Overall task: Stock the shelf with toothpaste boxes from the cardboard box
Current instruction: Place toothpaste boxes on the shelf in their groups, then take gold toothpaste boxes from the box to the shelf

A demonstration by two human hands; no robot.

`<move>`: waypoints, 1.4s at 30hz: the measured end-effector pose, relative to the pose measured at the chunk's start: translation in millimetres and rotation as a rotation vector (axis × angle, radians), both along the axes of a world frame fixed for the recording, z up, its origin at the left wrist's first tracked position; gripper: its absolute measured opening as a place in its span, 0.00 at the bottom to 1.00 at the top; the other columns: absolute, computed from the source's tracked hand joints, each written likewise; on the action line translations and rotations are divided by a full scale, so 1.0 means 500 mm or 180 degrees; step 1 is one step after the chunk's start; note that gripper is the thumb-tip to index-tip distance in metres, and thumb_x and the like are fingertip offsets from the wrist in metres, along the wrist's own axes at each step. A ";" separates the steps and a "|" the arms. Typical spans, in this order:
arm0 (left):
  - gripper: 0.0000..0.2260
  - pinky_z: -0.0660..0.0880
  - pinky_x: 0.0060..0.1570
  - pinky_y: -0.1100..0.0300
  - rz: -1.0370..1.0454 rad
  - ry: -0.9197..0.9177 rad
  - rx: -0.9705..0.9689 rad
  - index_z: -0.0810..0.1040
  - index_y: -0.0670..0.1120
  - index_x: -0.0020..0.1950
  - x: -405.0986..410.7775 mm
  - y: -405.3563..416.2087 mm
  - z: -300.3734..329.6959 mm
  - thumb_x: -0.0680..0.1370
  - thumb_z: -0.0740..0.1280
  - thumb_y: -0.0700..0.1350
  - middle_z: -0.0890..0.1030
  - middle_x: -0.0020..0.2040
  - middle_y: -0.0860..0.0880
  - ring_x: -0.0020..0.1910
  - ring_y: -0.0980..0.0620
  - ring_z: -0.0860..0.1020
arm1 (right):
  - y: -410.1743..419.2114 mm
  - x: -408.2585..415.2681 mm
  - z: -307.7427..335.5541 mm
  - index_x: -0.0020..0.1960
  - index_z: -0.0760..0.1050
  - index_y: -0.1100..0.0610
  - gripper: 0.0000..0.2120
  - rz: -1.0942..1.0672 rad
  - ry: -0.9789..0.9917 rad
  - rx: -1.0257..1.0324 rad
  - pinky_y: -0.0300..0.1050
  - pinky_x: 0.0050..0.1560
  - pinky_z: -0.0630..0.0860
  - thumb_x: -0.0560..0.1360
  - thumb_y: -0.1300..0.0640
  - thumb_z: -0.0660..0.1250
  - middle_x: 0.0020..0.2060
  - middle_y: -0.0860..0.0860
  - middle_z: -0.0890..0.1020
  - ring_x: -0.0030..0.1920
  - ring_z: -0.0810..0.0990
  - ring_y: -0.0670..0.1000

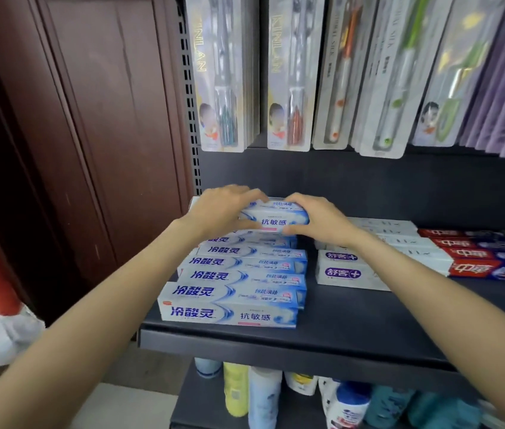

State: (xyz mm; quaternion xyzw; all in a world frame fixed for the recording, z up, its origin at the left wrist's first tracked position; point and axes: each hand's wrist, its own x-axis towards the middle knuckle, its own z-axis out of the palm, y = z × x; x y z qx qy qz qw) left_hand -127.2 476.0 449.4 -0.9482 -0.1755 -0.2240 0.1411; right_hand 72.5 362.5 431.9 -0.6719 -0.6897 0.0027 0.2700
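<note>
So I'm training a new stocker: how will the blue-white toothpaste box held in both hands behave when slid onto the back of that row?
The box looks like stiff carton, so it should keep its shape between the left hand and right hand. Its flat faces make rolling unlikely. The glossy print may let it slide on the row.

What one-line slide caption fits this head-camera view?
Both hands, left and right, set a blue-and-white toothpaste box atop the stacked row on the dark shelf.

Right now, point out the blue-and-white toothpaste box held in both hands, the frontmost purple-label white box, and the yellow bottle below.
blue-and-white toothpaste box (276, 218), head view, front face.
purple-label white box (342, 274), head view, label.
yellow bottle (235, 388), head view, body.
</note>
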 end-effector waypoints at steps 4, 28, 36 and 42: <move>0.18 0.71 0.54 0.52 0.0020 -0.0863 -0.0112 0.74 0.49 0.64 -0.035 0.018 -0.037 0.74 0.69 0.47 0.77 0.59 0.47 0.56 0.45 0.75 | 0.006 0.026 -0.009 0.63 0.71 0.54 0.23 -0.0314 0.0342 -0.0015 0.45 0.52 0.74 0.71 0.52 0.73 0.56 0.49 0.79 0.52 0.77 0.49; 0.18 0.69 0.58 0.54 0.0635 -0.0427 -0.1173 0.73 0.52 0.66 -0.086 -0.094 -0.099 0.78 0.62 0.56 0.76 0.65 0.51 0.64 0.50 0.71 | -0.092 -0.050 -0.039 0.73 0.62 0.50 0.26 -0.0791 -0.0823 0.0187 0.49 0.63 0.62 0.77 0.49 0.63 0.66 0.51 0.69 0.66 0.63 0.54; 0.13 0.75 0.37 0.58 -0.0888 -0.1090 -0.0530 0.82 0.49 0.51 0.002 -0.409 -0.129 0.78 0.59 0.51 0.82 0.36 0.53 0.36 0.52 0.80 | -0.464 -0.012 -0.133 0.60 0.76 0.49 0.13 -0.0774 -0.0044 0.0537 0.47 0.46 0.77 0.76 0.54 0.65 0.43 0.44 0.82 0.42 0.78 0.45; 0.11 0.73 0.29 0.61 -0.1015 -0.0788 -0.1152 0.82 0.48 0.49 0.112 -0.670 -0.353 0.76 0.61 0.50 0.81 0.31 0.55 0.30 0.55 0.79 | -0.749 0.080 -0.350 0.54 0.79 0.51 0.10 -0.0906 -0.0559 -0.0298 0.39 0.29 0.69 0.74 0.55 0.67 0.38 0.47 0.83 0.36 0.82 0.52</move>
